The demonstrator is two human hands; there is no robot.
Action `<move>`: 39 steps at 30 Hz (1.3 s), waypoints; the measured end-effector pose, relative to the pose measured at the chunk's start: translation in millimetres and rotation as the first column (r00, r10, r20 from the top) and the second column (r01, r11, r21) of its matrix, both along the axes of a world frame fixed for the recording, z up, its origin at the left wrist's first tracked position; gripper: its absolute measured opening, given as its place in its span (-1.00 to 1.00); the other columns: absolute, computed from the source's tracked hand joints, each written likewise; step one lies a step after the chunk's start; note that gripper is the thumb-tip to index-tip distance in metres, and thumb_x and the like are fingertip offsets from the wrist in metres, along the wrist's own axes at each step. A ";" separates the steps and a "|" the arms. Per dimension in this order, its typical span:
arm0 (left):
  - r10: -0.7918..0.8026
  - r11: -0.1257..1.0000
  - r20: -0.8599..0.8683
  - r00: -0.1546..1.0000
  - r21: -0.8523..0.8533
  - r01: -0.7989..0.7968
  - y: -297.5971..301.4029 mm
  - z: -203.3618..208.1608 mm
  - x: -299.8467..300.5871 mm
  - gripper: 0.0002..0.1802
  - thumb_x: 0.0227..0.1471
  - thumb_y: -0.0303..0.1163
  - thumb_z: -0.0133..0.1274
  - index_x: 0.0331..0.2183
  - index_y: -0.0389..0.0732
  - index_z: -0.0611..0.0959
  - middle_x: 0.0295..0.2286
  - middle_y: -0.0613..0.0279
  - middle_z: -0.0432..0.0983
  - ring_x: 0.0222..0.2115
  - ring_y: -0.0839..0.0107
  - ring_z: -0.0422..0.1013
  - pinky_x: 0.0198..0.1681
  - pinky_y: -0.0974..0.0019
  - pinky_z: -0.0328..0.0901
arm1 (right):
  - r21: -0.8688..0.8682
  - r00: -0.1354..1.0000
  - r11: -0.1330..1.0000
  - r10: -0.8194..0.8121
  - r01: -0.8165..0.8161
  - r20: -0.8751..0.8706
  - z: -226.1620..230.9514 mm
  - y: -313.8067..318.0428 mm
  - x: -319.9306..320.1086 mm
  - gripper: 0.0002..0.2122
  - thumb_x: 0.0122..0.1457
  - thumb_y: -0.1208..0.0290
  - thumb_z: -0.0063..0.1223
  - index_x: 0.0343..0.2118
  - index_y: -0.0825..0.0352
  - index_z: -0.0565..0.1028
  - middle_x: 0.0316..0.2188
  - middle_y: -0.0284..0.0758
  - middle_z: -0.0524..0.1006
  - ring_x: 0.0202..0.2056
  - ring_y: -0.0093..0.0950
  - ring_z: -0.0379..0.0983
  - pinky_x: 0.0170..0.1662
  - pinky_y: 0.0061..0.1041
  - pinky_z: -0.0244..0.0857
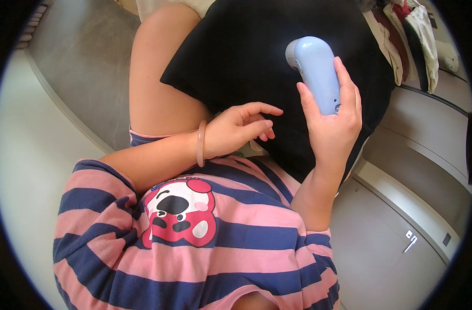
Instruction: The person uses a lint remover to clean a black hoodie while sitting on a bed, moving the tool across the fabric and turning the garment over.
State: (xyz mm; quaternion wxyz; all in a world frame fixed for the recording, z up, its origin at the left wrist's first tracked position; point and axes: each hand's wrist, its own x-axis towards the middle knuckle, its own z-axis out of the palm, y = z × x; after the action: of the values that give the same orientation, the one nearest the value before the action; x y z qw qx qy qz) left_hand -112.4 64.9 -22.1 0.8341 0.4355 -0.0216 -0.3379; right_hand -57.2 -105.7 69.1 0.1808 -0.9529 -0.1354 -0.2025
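My right hand (337,118) is closed round the lower end of a light blue fabric shaver (317,67), thumb on one side and fingers on the other. The shaver's rounded grey-white head points left, over a black cloth (236,57) spread across my lap. Whether the head touches the cloth, I cannot tell. My left hand (241,128) hovers near the cloth's lower edge, holding nothing, its fingers loosely bent and apart. A pale pink bangle (201,143) circles that wrist.
Several garments (401,44) in white, brown and black lie draped at the far right. Below them runs a grey cabinet (422,139), with a grey panel (386,243) bearing a small handle at lower right. Grey floor (81,67) shows at the far left, past a pale curved surface (34,170).
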 end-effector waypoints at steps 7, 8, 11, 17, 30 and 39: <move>-0.041 0.999 0.048 0.998 -0.015 0.042 -2.8 -4.4 -5.3 -0.46 0.26 -0.41 -0.01 0.24 -0.23 0.34 -0.26 0.18 0.57 -0.19 0.49 0.48 -0.03 0.39 0.38 | 0.071 0.999 0.997 0.038 -0.036 -0.018 -0.9 4.1 2.0 -0.40 -0.10 0.34 0.47 0.09 0.24 0.53 -0.08 -0.14 0.56 -0.12 -0.20 0.55 -0.08 -0.29 0.46; -0.051 0.998 0.111 0.992 0.030 0.048 -3.7 -9.1 -7.2 -0.42 0.25 -0.42 0.00 0.26 -0.22 0.31 -0.26 0.17 0.57 -0.21 0.49 0.48 -0.06 0.40 0.38 | 0.046 1.000 0.999 0.022 -0.021 -0.012 -0.6 1.6 2.4 -0.40 -0.10 0.35 0.47 0.09 0.24 0.53 -0.09 -0.14 0.56 -0.12 -0.21 0.55 -0.08 -0.29 0.46; -0.047 0.998 0.101 0.994 0.044 0.042 -6.4 -12.2 -10.6 -0.40 0.24 -0.41 0.01 0.27 -0.21 0.30 -0.26 0.16 0.57 -0.24 0.50 0.47 -0.10 0.40 0.38 | 0.242 0.950 0.948 0.255 -0.208 -0.182 6.3 2.2 -7.2 -0.41 -0.08 0.36 0.46 0.09 0.25 0.52 -0.10 -0.15 0.56 -0.14 -0.20 0.55 -0.13 -0.26 0.47; -0.037 0.981 0.228 0.973 0.192 -0.008 0.4 2.9 -8.9 -0.53 0.19 -0.43 0.06 0.13 -0.26 0.47 -0.31 0.16 0.57 -0.30 0.45 0.48 -0.15 0.39 0.39 | 0.089 1.000 0.996 -0.016 0.018 -0.018 0.9 -8.1 -9.5 -0.40 -0.11 0.36 0.48 0.08 0.27 0.53 -0.08 -0.15 0.56 -0.10 -0.21 0.55 -0.08 -0.31 0.44; -0.552 0.261 0.705 0.445 0.653 -0.711 29.1 18.0 15.6 -0.32 -0.08 -0.36 0.25 0.14 0.11 0.51 0.28 -0.19 0.04 0.30 -0.15 0.01 0.34 -0.11 -0.07 | 0.112 0.994 0.993 0.053 -0.043 -0.090 -6.3 -9.6 -12.4 -0.40 -0.08 0.36 0.46 0.09 0.28 0.51 -0.09 -0.14 0.55 -0.12 -0.21 0.54 -0.08 -0.27 0.44; -0.548 0.298 0.727 0.414 0.632 -0.716 28.4 11.4 18.2 -0.26 -0.14 -0.30 0.31 0.15 0.19 0.51 0.29 -0.24 0.00 0.30 -0.17 -0.01 0.35 -0.15 -0.11 | 0.033 1.000 0.999 0.001 -0.002 0.013 -6.1 -7.2 0.4 -0.37 -0.11 0.36 0.48 0.11 0.24 0.51 -0.09 -0.14 0.56 -0.12 -0.17 0.53 -0.08 -0.28 0.43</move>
State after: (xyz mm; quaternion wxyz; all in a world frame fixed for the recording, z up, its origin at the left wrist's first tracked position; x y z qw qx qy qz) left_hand -94.2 93.3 -10.7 0.2567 0.9352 -0.2314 0.0766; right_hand -56.8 -112.9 63.0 0.1957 -0.9483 -0.1339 -0.2109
